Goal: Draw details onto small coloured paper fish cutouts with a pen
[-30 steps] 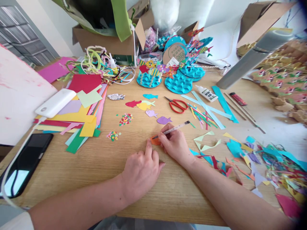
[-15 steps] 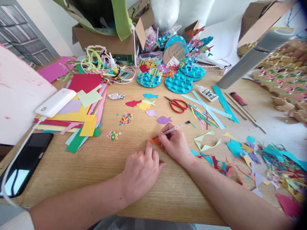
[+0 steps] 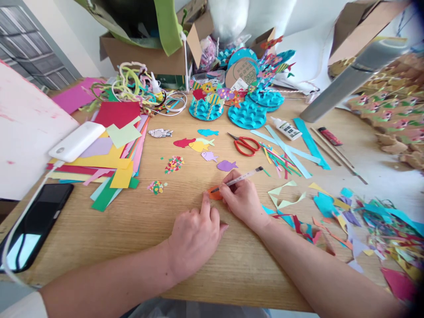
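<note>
Orange paper point(image 3: 214, 193) under left hand point(image 3: 194, 236) fingertip; right hand point(image 3: 243, 199) pen point(image 3: 239, 178) on it

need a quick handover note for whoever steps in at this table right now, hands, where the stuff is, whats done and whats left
Left hand: fingertip pressing the orange paper piece flat on the table.
Right hand: grip shut on the pen, tip on the orange piece.
Nearby: five cut paper fish lie beyond the hands, red scissors and glue bottle further right, coloured paper stack on the left.
Done: five fish cut out.
Left: the orange piece is under the pen, not yet beside the others.
</note>
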Available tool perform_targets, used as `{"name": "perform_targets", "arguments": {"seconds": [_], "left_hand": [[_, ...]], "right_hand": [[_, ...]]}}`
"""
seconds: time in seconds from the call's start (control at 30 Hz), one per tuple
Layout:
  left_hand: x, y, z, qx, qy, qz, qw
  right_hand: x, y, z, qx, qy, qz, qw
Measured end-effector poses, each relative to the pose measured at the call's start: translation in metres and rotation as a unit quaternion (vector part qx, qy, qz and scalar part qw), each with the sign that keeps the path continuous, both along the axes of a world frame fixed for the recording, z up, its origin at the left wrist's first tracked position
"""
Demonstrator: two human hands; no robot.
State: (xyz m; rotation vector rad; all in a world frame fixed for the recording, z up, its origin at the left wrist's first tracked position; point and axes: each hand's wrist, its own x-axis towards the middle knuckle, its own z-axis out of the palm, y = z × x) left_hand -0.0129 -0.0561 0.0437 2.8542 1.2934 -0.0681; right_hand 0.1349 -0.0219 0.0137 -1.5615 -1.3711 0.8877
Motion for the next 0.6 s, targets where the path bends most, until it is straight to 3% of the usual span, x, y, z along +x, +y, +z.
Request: {"name": "perform_targets", "arguments": {"seconds": [0.6], "left_hand": [[0.0003,0.0004,0.0034,-0.011,0.008,0.004,1.000]], "right_hand": [[-0.0003,-0.0011,0.0006,-0.004,0.003,0.004,1.000]]}}
